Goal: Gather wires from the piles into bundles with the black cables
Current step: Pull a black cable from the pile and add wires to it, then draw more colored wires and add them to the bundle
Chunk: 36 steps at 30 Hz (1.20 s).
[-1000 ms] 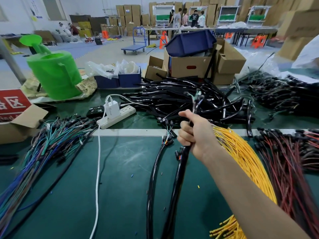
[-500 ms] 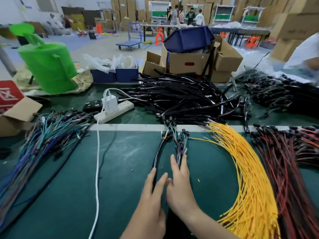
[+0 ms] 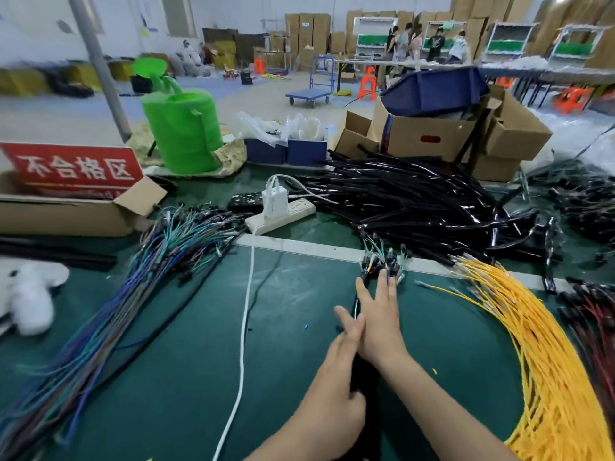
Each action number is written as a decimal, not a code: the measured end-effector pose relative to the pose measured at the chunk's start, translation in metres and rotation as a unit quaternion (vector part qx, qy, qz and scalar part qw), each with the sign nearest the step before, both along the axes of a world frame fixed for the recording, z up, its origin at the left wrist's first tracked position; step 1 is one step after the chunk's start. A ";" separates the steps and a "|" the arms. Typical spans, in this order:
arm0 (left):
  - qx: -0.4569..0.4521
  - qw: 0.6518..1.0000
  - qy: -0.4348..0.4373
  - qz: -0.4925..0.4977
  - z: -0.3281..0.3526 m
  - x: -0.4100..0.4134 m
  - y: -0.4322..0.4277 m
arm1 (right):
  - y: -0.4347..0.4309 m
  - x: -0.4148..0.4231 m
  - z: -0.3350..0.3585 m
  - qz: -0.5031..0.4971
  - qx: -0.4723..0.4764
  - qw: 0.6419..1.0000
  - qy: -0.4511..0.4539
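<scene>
A worker's right hand [image 3: 379, 322] lies flat on a bundle of black cables [image 3: 366, 380], its fingers [image 3: 383, 284] straight and slightly spread as they press down. The left hand [image 3: 334, 374] rests against the bundle's left side, fingers [image 3: 347, 326] likewise straight and held together, touching the edge of the right hand; neither hand is curled round the cables. The bundle lies on a green work mat [image 3: 173, 377], running away from the worker between the two forearms, and its connector ends [image 3: 382, 261] fan out just past the right fingertips, near a white stripe [image 3: 299, 248] across the mat. To the right curves a thick sheaf of yellow wires [image 3: 549, 361], with red and black wires [image 3: 595, 327] beyond it at the frame's edge. A heap of loose black cables [image 3: 416, 201] sits behind the stripe, in front of cardboard boxes [image 3: 429, 138]. To the left sprawls a pile of blue, green and purple wires [image 3: 133, 294]. A white power strip [image 3: 283, 216] carries a charger [image 3: 274, 199], its cord [image 3: 246, 311] trailing toward the worker. Farther left stand a green watering can [image 3: 183, 134] and a red sign [image 3: 73, 168].
</scene>
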<state>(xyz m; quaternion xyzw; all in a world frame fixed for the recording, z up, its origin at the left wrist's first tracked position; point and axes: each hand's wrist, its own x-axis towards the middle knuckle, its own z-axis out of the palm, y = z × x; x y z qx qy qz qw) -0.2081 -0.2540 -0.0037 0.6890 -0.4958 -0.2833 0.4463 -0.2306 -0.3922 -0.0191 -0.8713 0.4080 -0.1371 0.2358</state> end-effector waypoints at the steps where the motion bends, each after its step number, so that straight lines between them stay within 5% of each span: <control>1: 0.005 1.000 0.007 -0.003 0.004 0.007 0.005 | -0.001 0.001 -0.003 0.007 -0.031 0.998 0.046; 3: -0.013 0.999 -0.038 0.018 0.014 0.040 0.018 | 0.002 0.006 -0.006 0.005 -0.069 0.993 0.098; 6: -0.029 0.959 -0.216 0.180 0.024 0.130 0.039 | 0.009 0.015 -0.007 0.000 -0.100 0.986 0.137; 10: 0.269 0.843 -0.353 0.305 0.012 0.225 0.061 | 0.013 0.017 -0.006 -0.003 -0.125 0.978 0.169; 12: 0.297 0.825 -0.381 0.294 -0.002 0.240 0.068 | 0.012 0.015 -0.006 0.000 -0.129 0.976 0.178; 16: 0.157 0.847 -0.351 0.366 0.003 0.258 0.070 | 0.011 0.012 -0.005 0.008 -0.129 0.975 0.182; 20: 0.246 0.828 -0.318 0.390 0.005 0.268 0.067 | 0.012 0.013 -0.005 0.011 -0.127 0.974 0.187; 23: 0.234 0.847 -0.260 0.400 0.011 0.279 0.067 | 0.012 0.013 -0.006 0.011 -0.127 0.974 0.189; 31: 0.060 0.892 0.082 0.441 0.043 0.291 0.072 | 0.011 0.011 -0.007 0.015 -0.131 0.973 0.191; 33: -0.006 0.878 0.072 0.473 0.053 0.288 0.071 | 0.011 0.012 -0.007 0.016 -0.127 0.975 0.183; 36: -0.099 0.832 -0.065 0.542 0.065 0.280 0.072 | 0.012 0.011 -0.007 0.012 -0.119 0.978 0.172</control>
